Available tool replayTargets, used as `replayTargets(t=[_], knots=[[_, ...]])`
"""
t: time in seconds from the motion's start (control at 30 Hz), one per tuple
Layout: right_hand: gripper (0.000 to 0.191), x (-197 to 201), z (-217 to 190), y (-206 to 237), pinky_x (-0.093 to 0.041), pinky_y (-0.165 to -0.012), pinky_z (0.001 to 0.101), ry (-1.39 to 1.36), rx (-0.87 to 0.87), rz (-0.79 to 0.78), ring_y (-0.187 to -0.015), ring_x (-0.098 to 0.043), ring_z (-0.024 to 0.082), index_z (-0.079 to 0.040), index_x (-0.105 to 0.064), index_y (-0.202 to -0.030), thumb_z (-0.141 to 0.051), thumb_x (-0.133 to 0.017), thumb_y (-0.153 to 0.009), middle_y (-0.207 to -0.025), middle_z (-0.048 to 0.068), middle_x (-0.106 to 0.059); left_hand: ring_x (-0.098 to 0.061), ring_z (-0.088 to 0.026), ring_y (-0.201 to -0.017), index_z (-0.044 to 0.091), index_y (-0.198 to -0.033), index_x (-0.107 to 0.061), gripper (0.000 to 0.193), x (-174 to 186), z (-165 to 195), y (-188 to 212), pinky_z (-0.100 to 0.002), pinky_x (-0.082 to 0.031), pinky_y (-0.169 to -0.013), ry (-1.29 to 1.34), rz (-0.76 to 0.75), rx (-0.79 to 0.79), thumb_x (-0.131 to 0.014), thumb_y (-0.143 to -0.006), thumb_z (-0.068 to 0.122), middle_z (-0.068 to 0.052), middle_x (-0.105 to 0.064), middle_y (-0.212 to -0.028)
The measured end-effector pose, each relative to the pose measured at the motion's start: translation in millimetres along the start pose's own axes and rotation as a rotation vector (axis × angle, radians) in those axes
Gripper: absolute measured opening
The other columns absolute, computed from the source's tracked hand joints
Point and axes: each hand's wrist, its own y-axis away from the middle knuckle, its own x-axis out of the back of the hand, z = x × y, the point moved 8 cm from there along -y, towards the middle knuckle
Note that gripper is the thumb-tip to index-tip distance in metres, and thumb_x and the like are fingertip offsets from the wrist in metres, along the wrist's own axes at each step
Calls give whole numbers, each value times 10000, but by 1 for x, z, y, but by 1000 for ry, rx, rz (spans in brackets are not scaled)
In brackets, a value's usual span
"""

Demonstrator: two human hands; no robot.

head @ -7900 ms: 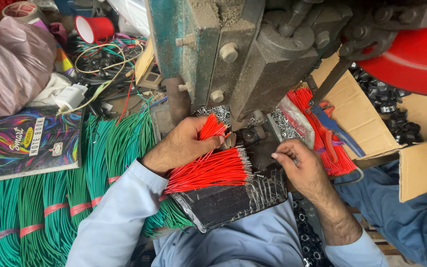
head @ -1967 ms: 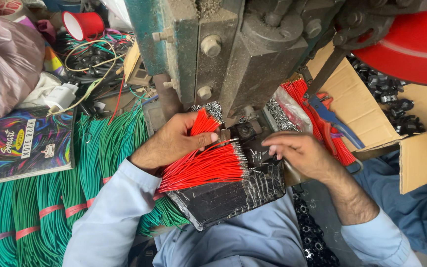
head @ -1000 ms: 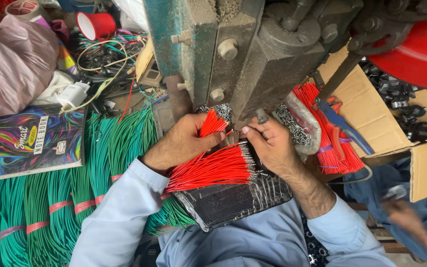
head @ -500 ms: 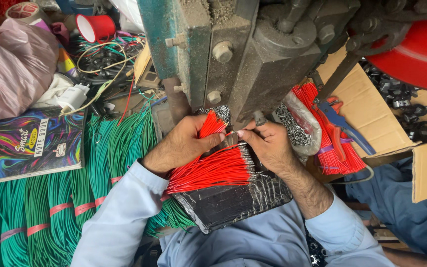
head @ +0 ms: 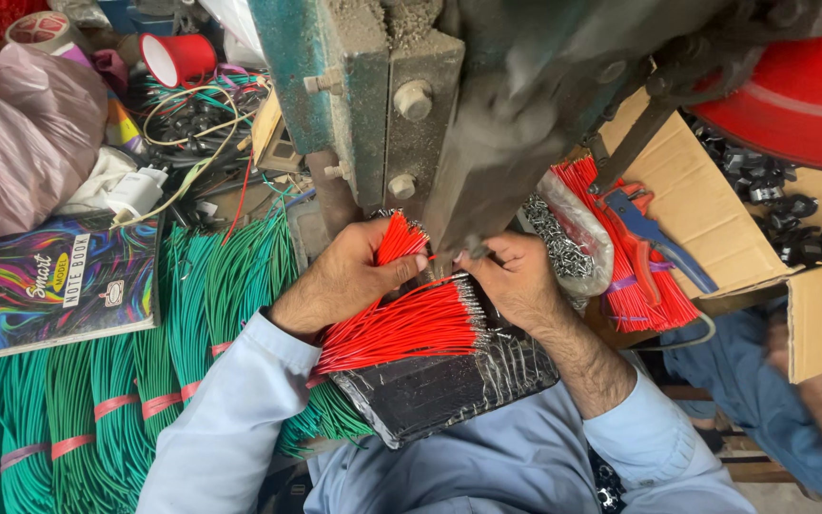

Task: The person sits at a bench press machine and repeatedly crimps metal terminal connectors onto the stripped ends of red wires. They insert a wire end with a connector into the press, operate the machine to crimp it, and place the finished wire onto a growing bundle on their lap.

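Back at centre frame, the right hand (head: pixel 516 281) pinches a single thin red wire (head: pixel 444 259) under the grey-green metal press (head: pixel 487 124) — left hand (head: pixel 344 281) grips a short red wire bundle (head: pixel 401 238); the larger bundle (head: pixel 401 326) lies below.

Materials as I see them: press (head: pixel 411 105) is painted metal, teal coat chipped, gritty dust on top, bolts dull grey. Red wires (head: pixel 401 324) have smooth plastic insulation, slight sheen, bare metal tips. Green wires (head: pixel 97 381) same plastic, pink tape bands. Pad (head: pixel 440 390) under them is black, wrapped in glossy crinkled film. Notebook (head: pixel 49 286) has a glossy paper cover. Box (head: pixel 706 209) is matt brown cardboard. Bag (head: pixel 11 133) is thin pink plastic, wrinkled. Cup (head: pixel 178 59) is red plastic. My sleeves (head: pixel 230 419) are light blue matt cloth.
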Motion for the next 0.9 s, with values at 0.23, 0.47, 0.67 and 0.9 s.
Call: replayTargets(t=[0.23, 0.47, 0.67, 0.9], knots=[[131, 9, -10, 14, -582, -853, 270, -199, 13, -114, -949, -711, 123, 40, -733, -1070, 2, -697, -951, -1023, 82, -760, -575, -47, -741, 16, -1036, -699, 185, -1, 2, 4, -260, -522, -658, -6, -29, 34, -713, -970, 188, 33, -649, -797], [169, 60, -16, 30, -588, -843, 291, 279, -56, -93, -975, -735, 163, -10, -754, -1060, -61, -723, -902, -1044, 78, -776, -587, -41, -838, 8, -1072, -704, 191, -4, -3, 1, -250, -532, -754, 36, -111, -49, -719, -949, 153, 31, -688, -884], [150, 46, -28, 42, -543, -875, 334, 477, 113, -261, -1008, -698, 232, -48, -772, -981, -113, -758, -846, -1035, 87, -699, -632, -50, -863, 6, -1059, -704, 153, -6, -6, 0, -262, -562, -792, 24, -105, -41, -684, -991, 142, 19, -723, -896], [63, 41, -20, 42, -549, -824, 305, 408, -20, -106, -908, -694, 191, -7, -641, -980, -62, -630, -952, -932, 60, -691, -628, -60, -877, 5, -1070, -697, 171, -3, 6, 10, -268, -557, -811, 7, -70, -46, -711, -955, 131, 1, -724, -916]])
